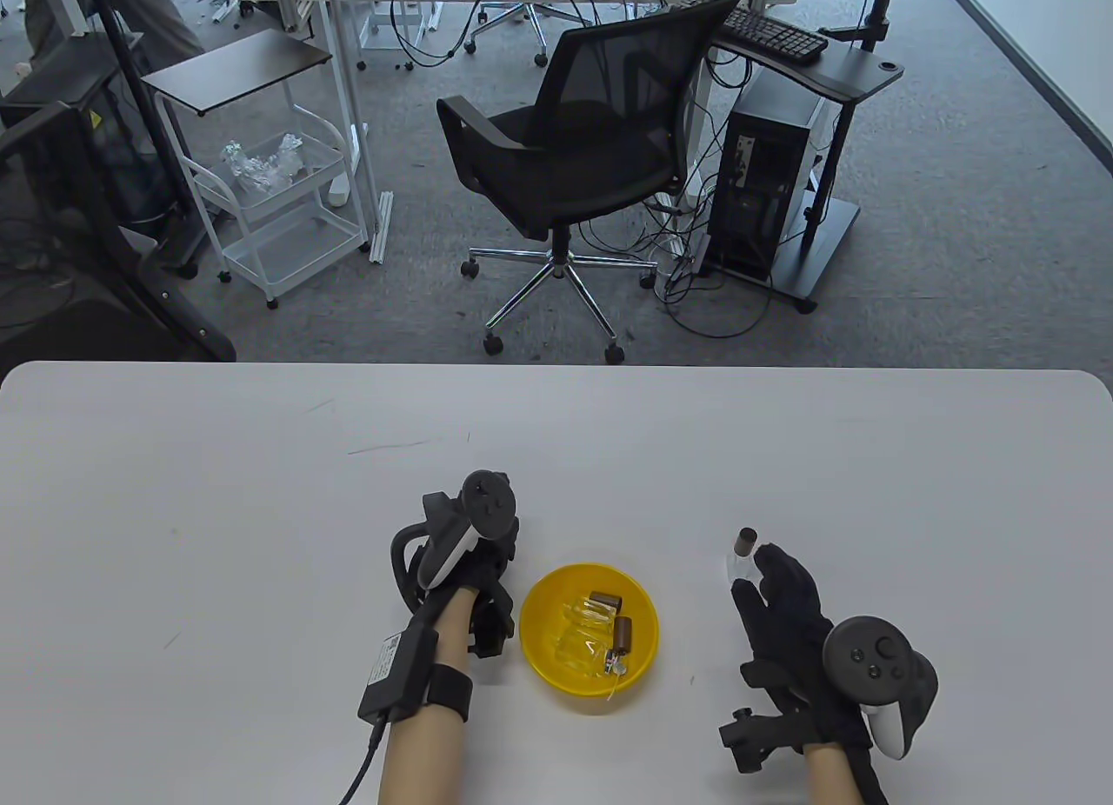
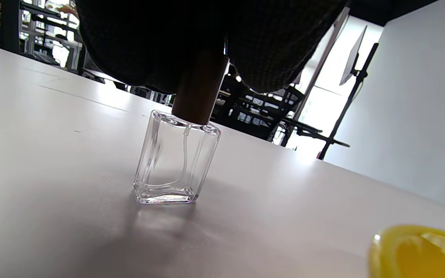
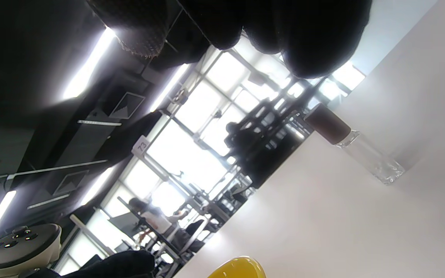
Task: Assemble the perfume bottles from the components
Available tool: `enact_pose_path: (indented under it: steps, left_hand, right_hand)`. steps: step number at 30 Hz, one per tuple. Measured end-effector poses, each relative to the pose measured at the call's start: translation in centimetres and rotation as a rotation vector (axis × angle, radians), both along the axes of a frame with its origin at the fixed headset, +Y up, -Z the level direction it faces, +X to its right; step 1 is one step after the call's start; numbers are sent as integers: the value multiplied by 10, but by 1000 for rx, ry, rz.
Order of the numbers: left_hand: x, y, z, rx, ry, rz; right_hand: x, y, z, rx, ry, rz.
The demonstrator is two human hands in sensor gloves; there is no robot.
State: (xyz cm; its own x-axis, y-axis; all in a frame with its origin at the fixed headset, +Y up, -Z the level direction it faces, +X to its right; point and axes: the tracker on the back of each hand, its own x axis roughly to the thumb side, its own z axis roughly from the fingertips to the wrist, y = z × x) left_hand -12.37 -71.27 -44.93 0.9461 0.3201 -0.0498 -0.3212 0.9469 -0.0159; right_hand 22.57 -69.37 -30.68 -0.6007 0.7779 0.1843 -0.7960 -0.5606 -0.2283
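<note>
My left hand (image 1: 497, 551) pinches the brown cap (image 2: 199, 90) of a clear square glass bottle (image 2: 172, 162) that stands upright on the white table (image 1: 261, 535), left of the yellow bowl (image 1: 541, 598). In the table view my hand hides this bottle. My right hand (image 1: 755, 572) is open, fingers spread beside a second capped bottle (image 1: 741, 560) that stands upright right of the bowl. In the right wrist view the fingers (image 3: 315, 42) hang clear of that bottle (image 3: 355, 150). The bowl holds clear bottles (image 1: 581, 638), two brown caps (image 1: 623, 633) and a spray pump (image 1: 613, 663).
The bowl sits between my hands and shows at the edge of the left wrist view (image 2: 419, 251) and the right wrist view (image 3: 238, 268). Beyond the table's far edge stand an office chair (image 1: 574, 153) and a white cart (image 1: 278, 196).
</note>
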Motion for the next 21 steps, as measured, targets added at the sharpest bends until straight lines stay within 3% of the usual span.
enact_pose_path:
  steps: [13, 21]
  left_hand:
    - [-2, 36, 26, 106, -64, 20]
    - [18, 36, 52, 151, -248, -54]
  right_hand:
    - [2, 1, 0, 5, -12, 0]
    - [-4, 1, 1, 12, 4, 47]
